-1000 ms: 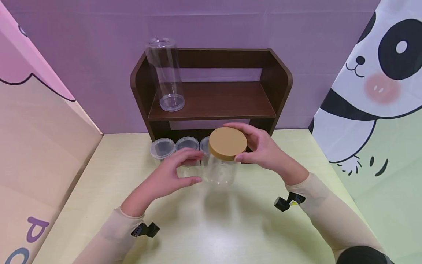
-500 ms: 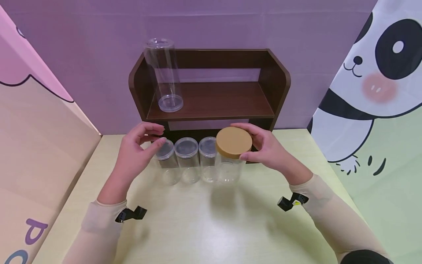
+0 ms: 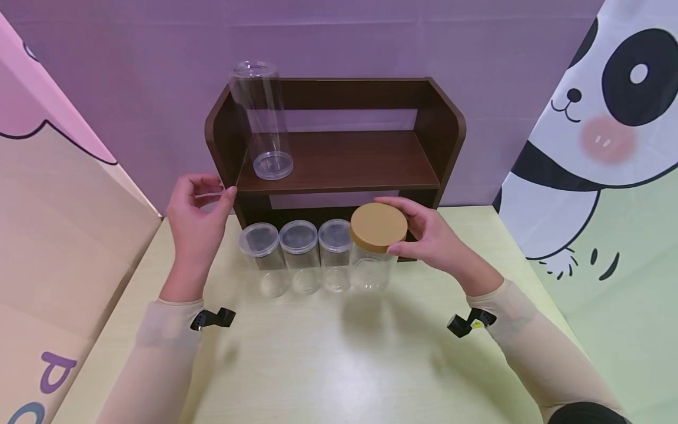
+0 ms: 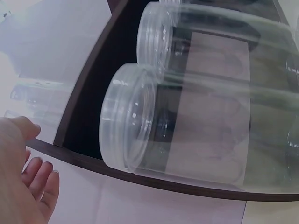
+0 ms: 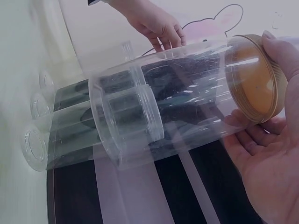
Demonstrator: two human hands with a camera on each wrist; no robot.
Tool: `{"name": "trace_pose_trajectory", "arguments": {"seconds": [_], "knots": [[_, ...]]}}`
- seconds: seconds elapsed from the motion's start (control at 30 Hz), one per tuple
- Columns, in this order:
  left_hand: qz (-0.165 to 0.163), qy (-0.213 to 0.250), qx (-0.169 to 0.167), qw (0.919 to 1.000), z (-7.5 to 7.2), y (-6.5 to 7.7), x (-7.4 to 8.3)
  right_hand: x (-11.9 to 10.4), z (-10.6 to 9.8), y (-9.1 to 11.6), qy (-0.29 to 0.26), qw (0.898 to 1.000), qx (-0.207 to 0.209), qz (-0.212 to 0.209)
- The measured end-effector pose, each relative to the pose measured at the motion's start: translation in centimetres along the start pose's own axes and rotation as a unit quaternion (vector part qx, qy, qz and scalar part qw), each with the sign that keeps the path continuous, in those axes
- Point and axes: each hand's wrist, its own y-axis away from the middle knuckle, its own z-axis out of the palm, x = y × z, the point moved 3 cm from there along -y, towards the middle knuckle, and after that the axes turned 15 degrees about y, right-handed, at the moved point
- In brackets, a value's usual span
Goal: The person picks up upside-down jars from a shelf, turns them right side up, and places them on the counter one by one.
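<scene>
My right hand (image 3: 429, 235) grips a clear jar (image 3: 371, 274) by its tan screw lid (image 3: 378, 227), thumb in front and fingers behind. In the right wrist view the jar (image 5: 182, 88) hangs upright, its bottom near the lids of the smaller jars. Three clear jars with translucent lids stand in a row: a left jar (image 3: 259, 241), a middle jar (image 3: 299, 238) and a right jar (image 3: 335, 237). My left hand (image 3: 196, 221) is beside the shelf's left side, fingers loosely bent, holding nothing. In the left wrist view it is apart from the nearest jar (image 4: 128, 116).
Behind the jars stands a dark brown two-tier shelf (image 3: 344, 162). On its upper tier, at the left, is a tall clear cylinder jar (image 3: 265, 118). A pale tabletop (image 3: 328, 365) extends in front. Printed cloth walls (image 3: 344, 41) enclose the back and sides.
My left hand has moved left and back, away from the jars to the shelf's left side. My right hand has shifted slightly right with the tan-lidded jar.
</scene>
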Motion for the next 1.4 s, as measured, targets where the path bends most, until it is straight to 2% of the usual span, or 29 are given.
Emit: {"name": "trace_pose_trajectory", "arguments": {"seconds": [0.23,0.7,0.83,1.0,1.4], "knots": [[-0.015,0.002,-0.006,0.9999,0.4,-0.9,-1.0,0.3,-0.1,-0.2,-0.001,1.000,0.004,0.004],[-0.031,0.005,-0.004,0.9995,0.4,-0.6,-1.4,1.5,-0.5,-0.6,0.012,0.999,0.026,0.019],[-0.029,0.015,-0.004,0.9994,0.6,-0.6,-1.6,2.4,-0.6,-0.5,0.011,0.999,0.032,0.023],[-0.033,0.013,-0.003,0.9994,0.6,-0.5,-1.5,4.1,-0.5,-0.3,0.020,0.998,0.036,0.049],[-0.040,0.017,0.000,0.9990,1.0,-0.7,-1.6,8.5,1.3,0.7,0.054,0.991,0.039,0.112]]}}
